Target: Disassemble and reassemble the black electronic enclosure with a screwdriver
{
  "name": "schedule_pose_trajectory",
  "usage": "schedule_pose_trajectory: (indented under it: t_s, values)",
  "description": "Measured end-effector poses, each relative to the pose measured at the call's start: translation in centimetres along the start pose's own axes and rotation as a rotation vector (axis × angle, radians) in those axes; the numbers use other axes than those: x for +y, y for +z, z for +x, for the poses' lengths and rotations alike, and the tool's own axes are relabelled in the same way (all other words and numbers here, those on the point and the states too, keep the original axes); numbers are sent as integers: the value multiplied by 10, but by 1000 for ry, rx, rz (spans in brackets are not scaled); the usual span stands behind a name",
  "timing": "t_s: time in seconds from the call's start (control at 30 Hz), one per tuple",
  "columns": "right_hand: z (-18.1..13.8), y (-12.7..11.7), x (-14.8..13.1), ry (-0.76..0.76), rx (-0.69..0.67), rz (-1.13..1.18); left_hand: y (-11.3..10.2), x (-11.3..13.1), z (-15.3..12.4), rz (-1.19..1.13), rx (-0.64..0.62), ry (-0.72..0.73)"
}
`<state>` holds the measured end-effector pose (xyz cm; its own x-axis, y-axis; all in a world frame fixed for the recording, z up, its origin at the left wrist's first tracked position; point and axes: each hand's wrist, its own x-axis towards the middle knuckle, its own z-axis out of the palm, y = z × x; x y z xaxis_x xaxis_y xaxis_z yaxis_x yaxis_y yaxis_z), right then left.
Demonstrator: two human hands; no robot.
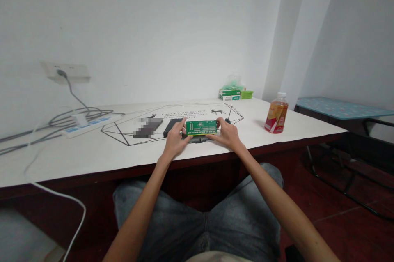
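A green circuit board (pixel 201 127) is held up near the front edge of the table, its flat face tilted toward me. My left hand (pixel 177 139) grips its left end, with the thumb along the lower edge. At the right end my right hand (pixel 228 134) pinches it the same way. Just under the board lies a dark grey object (pixel 200 140), mostly hidden. A black flat item (pixel 171 125) sits behind my left hand. Farther left is a dark slab (pixel 147 128), partly blurred out. Past my right fingers a small dark thing (pixel 227 121) shows.
The white table (pixel 76 159) carries a drink bottle (pixel 277 113) at right and green-white boxes (pixel 230 95) with a plastic bag (pixel 233 83) at the back. A power strip (pixel 92 125) and coiled cables (pixel 66 118) lie left. A blue-topped table (pixel 341 107) stands right.
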<state>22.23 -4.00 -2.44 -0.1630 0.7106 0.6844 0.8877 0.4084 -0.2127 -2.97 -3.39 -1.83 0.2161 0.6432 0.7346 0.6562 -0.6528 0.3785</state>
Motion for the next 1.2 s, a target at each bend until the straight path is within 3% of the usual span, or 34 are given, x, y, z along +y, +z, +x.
schedule_pose_trajectory:
  t_s: [0.2, 0.43, 0.77, 1.2]
  values:
    - [-1, 0, 1, -9, -6, 19, 2, 4, 1, 77, -4, -21]
    - [11, 6, 0, -70, 111, 12, 7, -5, 13, -31, 79, -62]
    - [14, 1, -7, 17, 32, 56, 3, -7, 9, -133, 97, -116]
    - [17, 16, 4, -13, 93, 221, 4, 0, 9, -129, 128, -104]
